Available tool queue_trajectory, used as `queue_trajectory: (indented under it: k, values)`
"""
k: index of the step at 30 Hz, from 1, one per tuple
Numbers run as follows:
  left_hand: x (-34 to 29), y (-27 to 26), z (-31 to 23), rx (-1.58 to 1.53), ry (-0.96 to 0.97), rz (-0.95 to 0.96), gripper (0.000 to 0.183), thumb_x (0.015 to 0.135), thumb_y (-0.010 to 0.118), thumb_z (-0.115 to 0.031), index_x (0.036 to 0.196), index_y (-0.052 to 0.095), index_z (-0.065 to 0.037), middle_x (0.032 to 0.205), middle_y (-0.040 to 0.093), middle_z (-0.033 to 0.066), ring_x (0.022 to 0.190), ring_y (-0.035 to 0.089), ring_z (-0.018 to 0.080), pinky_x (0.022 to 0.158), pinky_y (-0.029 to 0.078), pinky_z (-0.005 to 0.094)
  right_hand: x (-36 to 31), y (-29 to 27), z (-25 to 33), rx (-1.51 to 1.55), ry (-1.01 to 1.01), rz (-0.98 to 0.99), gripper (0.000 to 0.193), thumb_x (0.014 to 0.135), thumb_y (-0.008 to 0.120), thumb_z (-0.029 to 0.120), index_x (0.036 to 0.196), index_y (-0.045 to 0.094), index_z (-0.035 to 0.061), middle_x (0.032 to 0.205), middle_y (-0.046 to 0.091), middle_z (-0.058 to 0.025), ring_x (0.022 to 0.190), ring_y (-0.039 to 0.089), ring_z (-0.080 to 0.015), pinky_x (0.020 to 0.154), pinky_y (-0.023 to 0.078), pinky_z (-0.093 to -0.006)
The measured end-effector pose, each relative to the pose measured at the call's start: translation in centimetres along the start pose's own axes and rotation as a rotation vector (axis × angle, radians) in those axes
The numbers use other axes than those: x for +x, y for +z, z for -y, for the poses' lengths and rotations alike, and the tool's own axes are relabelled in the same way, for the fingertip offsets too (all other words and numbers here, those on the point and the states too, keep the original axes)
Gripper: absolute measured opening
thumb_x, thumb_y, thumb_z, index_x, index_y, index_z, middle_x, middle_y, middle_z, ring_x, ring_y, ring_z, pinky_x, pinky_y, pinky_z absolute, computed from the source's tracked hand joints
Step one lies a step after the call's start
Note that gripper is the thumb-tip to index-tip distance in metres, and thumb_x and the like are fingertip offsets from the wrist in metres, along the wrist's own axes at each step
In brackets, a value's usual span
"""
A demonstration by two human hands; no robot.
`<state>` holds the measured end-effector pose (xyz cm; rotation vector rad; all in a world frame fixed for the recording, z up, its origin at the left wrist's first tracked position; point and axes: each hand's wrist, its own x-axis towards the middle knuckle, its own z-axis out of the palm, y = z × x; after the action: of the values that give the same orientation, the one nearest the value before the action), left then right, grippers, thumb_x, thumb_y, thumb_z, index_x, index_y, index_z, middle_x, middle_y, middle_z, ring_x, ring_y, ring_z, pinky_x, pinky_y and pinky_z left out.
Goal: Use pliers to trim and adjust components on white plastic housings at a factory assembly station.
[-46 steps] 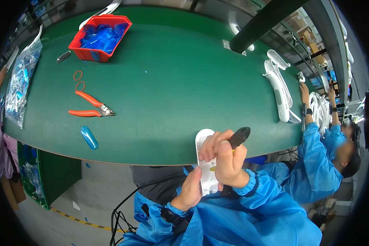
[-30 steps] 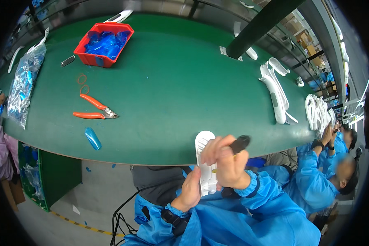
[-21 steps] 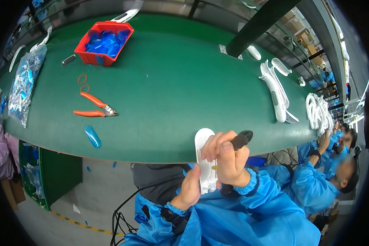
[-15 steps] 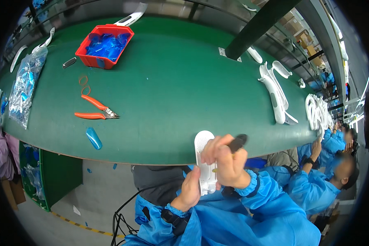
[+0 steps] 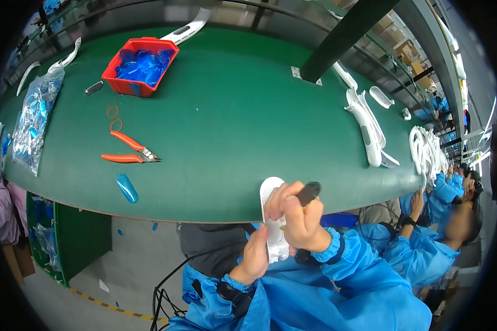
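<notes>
A white plastic casing part [image 5: 275,240] with a perforated rounded end is held at the table's near edge, its lower end toward my body. My left hand [image 5: 254,256] is closed on its left side, thumb along the edge. Above the part, my right hand [image 5: 299,216] is wrapped round a tool with a thick black handle [image 5: 309,193]. Its handle end sticks out of my fist at the upper right. The working tip is hidden by my fingers, so its kind cannot be told.
Orange-handled nippers [image 5: 130,153], a glossy blue cover [image 5: 127,188] and red rubber bands [image 5: 114,118] lie left. Beyond are a red bin [image 5: 110,83] of blue pieces and a clear bag [image 5: 36,121]. White casings [image 5: 367,127] and a dark post [image 5: 337,49] stand right, near co-workers [image 5: 425,237].
My right hand and the black-handled tool have shifted slightly left over the white part. My left hand keeps its grip. A co-worker's hand at the right has moved a little to the left.
</notes>
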<state>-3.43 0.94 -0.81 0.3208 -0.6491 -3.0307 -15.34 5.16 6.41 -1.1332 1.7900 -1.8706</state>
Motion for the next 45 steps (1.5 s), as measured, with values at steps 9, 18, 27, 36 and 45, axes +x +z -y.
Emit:
queue_trajectory:
  k: [9,18,27,36,45]
  values:
    - [0.2,0.2,-0.4,0.034,0.003,0.037,0.068,0.103,0.025,-0.056,0.111,0.056,0.003,0.092,0.065,0.0126,0.082,0.064,0.0192,0.074,0.052,0.0309,0.3,-1.1,0.8,0.043,0.024,-0.090,0.025,0.104,0.039,0.017,0.084,0.043,0.0015,0.067,0.049,-0.0100,0.060,0.050,-0.0173,0.058,0.048,-0.0347]
    - [0.2,0.5,-0.3,0.056,-0.008,-0.021,0.069,0.103,0.025,-0.056,0.110,0.057,0.004,0.094,0.064,0.0118,0.081,0.063,0.0182,0.074,0.051,0.0301,-0.3,-1.5,0.6,0.071,0.094,-0.123,0.030,0.105,0.042,0.024,0.084,0.042,0.0024,0.068,0.047,-0.0103,0.060,0.047,-0.0177,0.058,0.048,-0.0356]
    - [0.1,0.5,-0.2,0.080,-0.004,-0.043,0.068,0.104,0.024,-0.055,0.112,0.057,0.005,0.094,0.064,0.0117,0.081,0.064,0.0177,0.073,0.051,0.0287,-0.6,-1.4,0.2,0.051,0.076,-0.127,0.029,0.105,0.042,0.023,0.084,0.043,0.0020,0.068,0.047,-0.0103,0.059,0.046,-0.0169,0.058,0.048,-0.0359]
    - [0.0,0.4,-0.2,0.060,-0.003,-0.009,0.066,0.105,0.025,-0.052,0.114,0.056,0.005,0.096,0.064,0.0112,0.083,0.064,0.0183,0.074,0.051,0.0288,-0.7,-1.1,0.3,0.042,0.078,-0.158,0.029,0.104,0.042,0.023,0.084,0.042,0.0022,0.067,0.047,-0.0102,0.058,0.046,-0.0165,0.057,0.047,-0.0359]
    - [0.0,0.3,-0.4,0.070,-0.015,0.002,0.064,0.105,0.025,-0.051,0.116,0.055,0.005,0.099,0.063,0.0115,0.083,0.063,0.0187,0.075,0.051,0.0298,-0.5,-1.1,-0.1,0.112,0.026,-0.196,0.022,0.103,0.042,0.014,0.088,0.047,-0.0022,0.067,0.054,-0.0103,0.060,0.054,-0.0170,0.057,0.048,-0.0327]
